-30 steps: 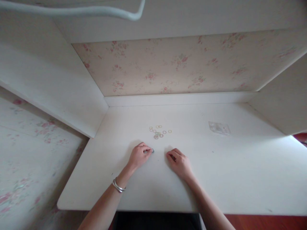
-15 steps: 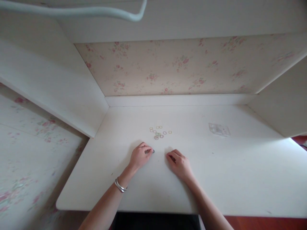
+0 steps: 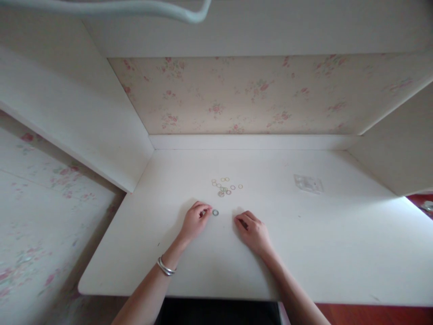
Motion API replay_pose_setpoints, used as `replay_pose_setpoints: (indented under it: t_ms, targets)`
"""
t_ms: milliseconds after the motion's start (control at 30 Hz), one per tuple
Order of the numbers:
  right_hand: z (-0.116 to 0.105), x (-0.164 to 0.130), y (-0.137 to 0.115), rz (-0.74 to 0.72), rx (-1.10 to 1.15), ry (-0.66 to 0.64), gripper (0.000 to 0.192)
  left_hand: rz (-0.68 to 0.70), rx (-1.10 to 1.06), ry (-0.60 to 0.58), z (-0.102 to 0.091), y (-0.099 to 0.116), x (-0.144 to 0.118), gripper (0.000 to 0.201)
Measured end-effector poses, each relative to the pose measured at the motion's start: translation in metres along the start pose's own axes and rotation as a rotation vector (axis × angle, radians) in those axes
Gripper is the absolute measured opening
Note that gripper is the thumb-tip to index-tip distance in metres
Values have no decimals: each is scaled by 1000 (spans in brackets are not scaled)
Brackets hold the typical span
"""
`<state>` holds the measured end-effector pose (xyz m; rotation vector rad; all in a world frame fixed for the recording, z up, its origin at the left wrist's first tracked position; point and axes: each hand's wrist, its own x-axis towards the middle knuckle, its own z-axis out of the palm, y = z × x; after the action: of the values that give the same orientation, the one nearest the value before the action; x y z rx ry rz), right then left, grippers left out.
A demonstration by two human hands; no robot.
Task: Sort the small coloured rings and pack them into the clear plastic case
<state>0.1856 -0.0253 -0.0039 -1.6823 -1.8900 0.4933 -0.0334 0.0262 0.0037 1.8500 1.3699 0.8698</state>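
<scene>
The work in hand appears to be the handling of one small grey-green ring (image 3: 215, 215), which lies flat on the worktop (image 3: 338, 243) just right of the left hand's (image 3: 195, 220) fingertips. That hand is curled, thumb and forefinger close together at the ring's edge; whether they touch it, or quite meet each other, I cannot tell. The right hand (image 3: 252, 230) rests to the right, well apart from the ring, its fingers folded loosely toward the thumb; whether anything sits inside them is hidden. Something so low and slim would call for a precise fingertip pinch, or a press and slide.

Farther back lies a loose scatter of thin rings (image 3: 221, 195), yellowish, greenish and brownish, some overlapping, others separate. The grey-green ring looks thicker-banded; its material is unclear. To the far right lies a clear, crinkled plastic bag (image 3: 308, 184). The worktop is smooth, white and matte, with a rounded near-left corner. Shiny, silvery bangles (image 3: 165, 267) circle the left wrist.
</scene>
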Motion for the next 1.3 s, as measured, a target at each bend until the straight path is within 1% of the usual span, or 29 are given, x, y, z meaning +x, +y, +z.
replay_pose_setpoints:
  t_ms: [233,367,533,800,1000,1100,1167,1300]
  targets:
    - [3,1,-2,37,-25,-33,25,-18,-54,12,-3,-3,-1,21]
    - [4,9,-5,72,-40,-56,23,-9,-88,22,-5,-5,-1,20]
    - [8,32,-9,70,-58,-57,24,-18,-137,23,-8,-6,-2,20]
    - [17,76,-11,102,-218,-49,26,0,-159,9,-8,-11,-1,20]
    - [20,90,-10,65,-284,-64,27,2,-176,-3,-10,-12,-1,20]
    - [21,90,-7,40,-280,-31,28,8,-174,-5,-10,-12,-1,20]
    - [21,88,-5,30,-259,18,28,11,-171,-6,-10,-12,-1,20]
    - [18,77,-5,-21,-157,105,28,5,-173,-11,-9,-12,0,19]
